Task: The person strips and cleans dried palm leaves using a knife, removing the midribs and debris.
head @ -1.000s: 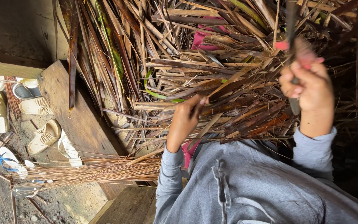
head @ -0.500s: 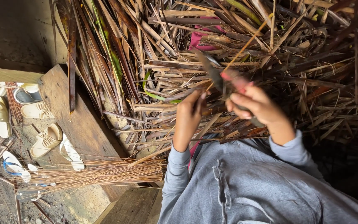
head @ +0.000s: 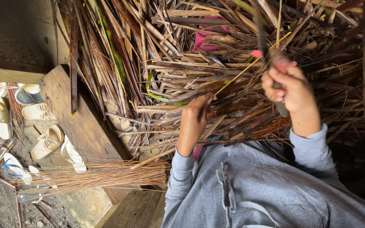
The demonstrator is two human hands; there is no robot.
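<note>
Sandals (head: 43,114) at 9 o'clock on the floor: about six, some cut off. One tied bundle of thin sticks (head: 102,175) at 7 o'clock. One big heap of dry leaves (head: 157,71) across the top. Left hand (head: 195,116) pinches a thin yellow stick (head: 250,65) running toward 1 o'clock. Right hand (head: 290,86) clenched on a knife (head: 263,40), blade blurred. Risk: the blade could slip and nick the left fingers, or the stick could snap
</note>
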